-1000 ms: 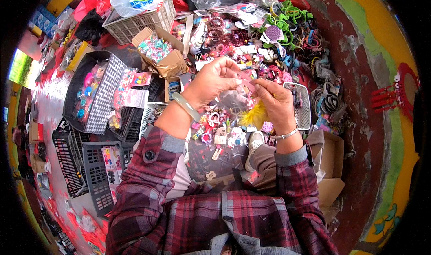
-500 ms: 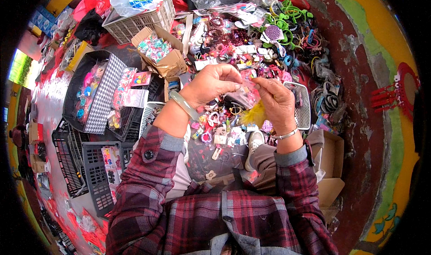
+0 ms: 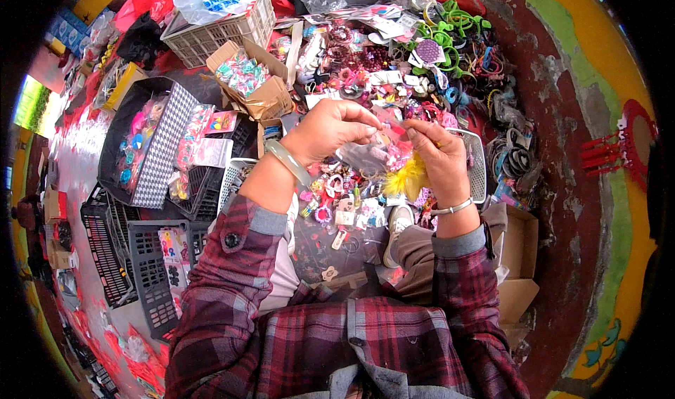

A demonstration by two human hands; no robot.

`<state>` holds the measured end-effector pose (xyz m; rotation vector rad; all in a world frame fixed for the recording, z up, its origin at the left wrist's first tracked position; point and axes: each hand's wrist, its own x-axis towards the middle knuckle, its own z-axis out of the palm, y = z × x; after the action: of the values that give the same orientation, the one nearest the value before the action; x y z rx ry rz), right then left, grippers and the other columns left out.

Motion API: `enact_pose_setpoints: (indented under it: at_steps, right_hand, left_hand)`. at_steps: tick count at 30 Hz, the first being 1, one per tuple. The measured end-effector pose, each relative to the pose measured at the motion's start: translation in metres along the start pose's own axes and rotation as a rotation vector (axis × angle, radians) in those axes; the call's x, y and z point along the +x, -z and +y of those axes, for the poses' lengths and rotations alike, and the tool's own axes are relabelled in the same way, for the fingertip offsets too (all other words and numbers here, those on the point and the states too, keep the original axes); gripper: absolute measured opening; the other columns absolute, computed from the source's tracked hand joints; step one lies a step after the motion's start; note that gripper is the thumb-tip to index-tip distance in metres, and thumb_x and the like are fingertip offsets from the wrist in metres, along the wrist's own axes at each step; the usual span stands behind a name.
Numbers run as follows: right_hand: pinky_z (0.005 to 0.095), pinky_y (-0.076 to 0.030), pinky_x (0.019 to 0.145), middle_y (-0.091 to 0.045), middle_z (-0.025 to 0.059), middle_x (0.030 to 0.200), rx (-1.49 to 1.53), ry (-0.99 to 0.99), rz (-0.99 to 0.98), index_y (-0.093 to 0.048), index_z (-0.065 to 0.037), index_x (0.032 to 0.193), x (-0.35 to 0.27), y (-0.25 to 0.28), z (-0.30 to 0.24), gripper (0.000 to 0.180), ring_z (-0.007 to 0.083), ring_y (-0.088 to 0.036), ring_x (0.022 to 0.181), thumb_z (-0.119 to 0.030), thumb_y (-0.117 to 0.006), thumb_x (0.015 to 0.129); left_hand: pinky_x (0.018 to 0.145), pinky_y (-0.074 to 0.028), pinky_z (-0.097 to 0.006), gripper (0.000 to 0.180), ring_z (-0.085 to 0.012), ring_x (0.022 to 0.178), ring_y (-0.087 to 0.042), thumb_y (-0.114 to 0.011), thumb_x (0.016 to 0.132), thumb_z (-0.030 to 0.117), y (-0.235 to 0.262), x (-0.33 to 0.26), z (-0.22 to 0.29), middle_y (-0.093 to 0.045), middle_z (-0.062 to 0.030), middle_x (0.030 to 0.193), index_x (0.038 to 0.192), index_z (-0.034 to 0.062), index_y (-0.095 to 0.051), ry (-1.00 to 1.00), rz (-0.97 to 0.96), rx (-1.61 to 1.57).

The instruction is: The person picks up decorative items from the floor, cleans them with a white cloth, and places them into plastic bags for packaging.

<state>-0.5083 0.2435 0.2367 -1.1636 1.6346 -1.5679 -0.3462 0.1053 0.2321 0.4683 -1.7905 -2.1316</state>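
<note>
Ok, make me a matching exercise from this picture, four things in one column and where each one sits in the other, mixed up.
Things:
1. clear packet
2. yellow feathery tuft
3. pale bangle
4. open cardboard box of trinkets

Places:
A. on the left wrist
B. pinched between both hands
C. under the right hand
D. beyond the left hand, beside the grey basket

Pairs: 1-B, 2-C, 3-A, 4-D

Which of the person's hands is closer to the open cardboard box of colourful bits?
Left. The left hand is just right of the cardboard box, while the right hand sits farther right, beyond the clear plastic packet both hands hold.
</note>
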Motion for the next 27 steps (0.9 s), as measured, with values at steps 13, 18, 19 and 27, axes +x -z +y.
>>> enact_pose_setpoints:
  at_steps: [13,18,19,27]
  right_hand:
    - [0.0216,-0.046,0.067,-0.063,0.0082,0.083,0.452,-0.221,-0.044,-0.061,0.002,0.096,0.003,0.005,0.002,0.017,0.0121,-0.059,0.075,-0.009,-0.054,0.086]
    - [0.0228,-0.044,0.073,-0.063,0.0078,0.087,0.399,-0.141,0.032,-0.062,0.002,0.096,0.005,0.013,0.001,0.018,0.0125,-0.058,0.081,-0.008,-0.055,0.085]
    - [0.0229,-0.044,0.075,-0.063,0.0077,0.087,0.367,-0.129,0.05,-0.062,0.002,0.097,0.005,0.014,0.0,0.018,0.0126,-0.057,0.082,-0.008,-0.055,0.084]
    - [0.023,-0.045,0.072,-0.063,0.0096,0.087,0.444,-0.175,0.076,-0.061,0.003,0.097,0.006,0.022,-0.005,0.018,0.0135,-0.059,0.08,-0.008,-0.054,0.085]
  left_hand:
    - [0.064,-0.051,-0.021,0.023,-0.0102,0.075,-0.06,-0.059,0.083,0.016,0.007,-0.001,0.002,-0.062,-0.0068,0.09,0.098,-0.0012,-0.06,0.169,0.011,-0.145]
    - [0.064,-0.051,-0.021,0.025,-0.0119,0.076,-0.061,-0.059,0.083,0.015,0.007,-0.001,0.006,-0.062,-0.0073,0.092,0.102,-0.0019,-0.058,0.177,0.085,-0.145]
    - [0.064,-0.051,-0.021,0.026,-0.0123,0.077,-0.061,-0.059,0.083,0.015,0.007,-0.001,0.008,-0.062,-0.0075,0.092,0.103,-0.002,-0.058,0.182,0.112,-0.146]
    - [0.063,-0.051,-0.021,0.021,-0.0172,0.084,-0.062,-0.053,0.083,0.005,0.04,-0.007,0.016,-0.062,-0.0102,0.095,0.103,-0.0016,-0.057,-0.001,0.378,-0.148]
